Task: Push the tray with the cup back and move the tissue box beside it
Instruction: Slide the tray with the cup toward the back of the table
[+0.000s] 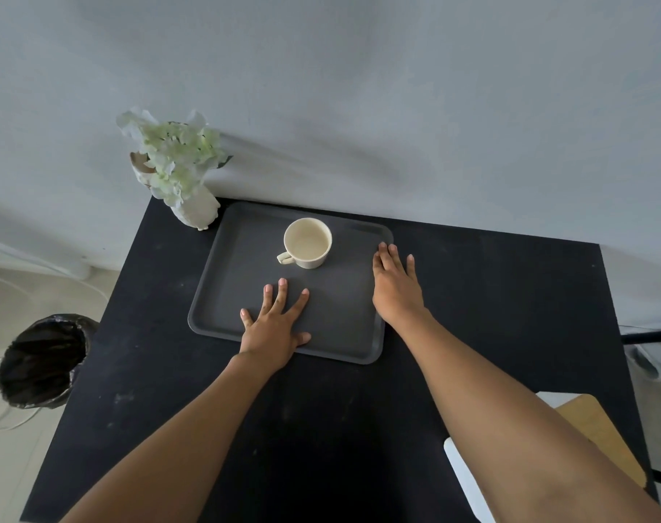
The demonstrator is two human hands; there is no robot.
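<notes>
tray (223, 296) lying flat at the bench (491, 296) far edge, cup (308, 243) upright on its far half. left hand (274, 326) spread flat on tray floor; right hand (394, 285) open along tray's right rim. probably light, stiff, slidable; cup breakable, tippable. best pushed at near rim.

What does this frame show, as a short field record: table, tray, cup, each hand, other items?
table: black, set against a grey wall
tray: dark grey, at the table's far edge
cup: cream, upright, looks empty, on the tray's far half
left hand: flat, fingers spread, on the tray's near part
right hand: open, against the tray's right rim
vase: white, with pale flowers, at the tray's far left corner
bin: black-lined, on the floor, left
</notes>
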